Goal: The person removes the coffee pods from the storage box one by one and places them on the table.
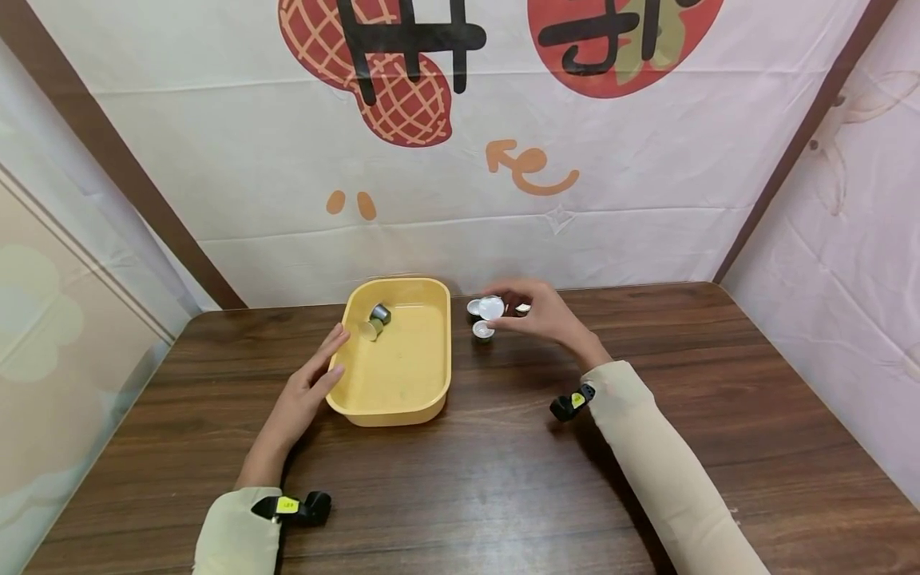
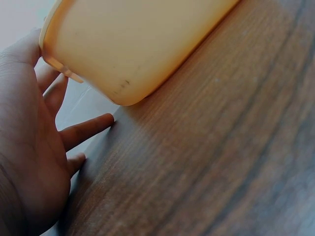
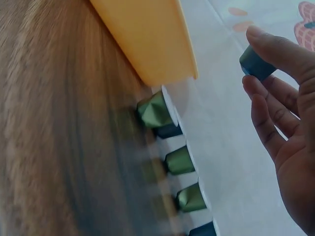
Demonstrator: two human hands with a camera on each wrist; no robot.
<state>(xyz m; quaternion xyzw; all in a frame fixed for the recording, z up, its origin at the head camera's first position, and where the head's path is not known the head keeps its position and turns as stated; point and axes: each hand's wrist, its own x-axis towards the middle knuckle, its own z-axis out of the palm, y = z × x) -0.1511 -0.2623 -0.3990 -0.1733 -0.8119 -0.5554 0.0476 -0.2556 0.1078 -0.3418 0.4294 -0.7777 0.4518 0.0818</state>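
In the head view, the left hand (image 1: 305, 391) rests with extended fingers against the left rim of the yellow tray (image 1: 391, 375), and the right hand (image 1: 539, 313) pinches a coffee capsule (image 1: 492, 308), raised right of the tray, its round pale lid facing the camera. The tray's long axis runs away from the person; two capsules (image 1: 377, 321) lie tipped inside. The left wrist view adds dark marks (image 2: 122, 87) on the tray's outer wall. The right wrist view alone reveals the pinched capsule's blue-green side, plus green walls on standing capsules (image 3: 180, 161), lids up.
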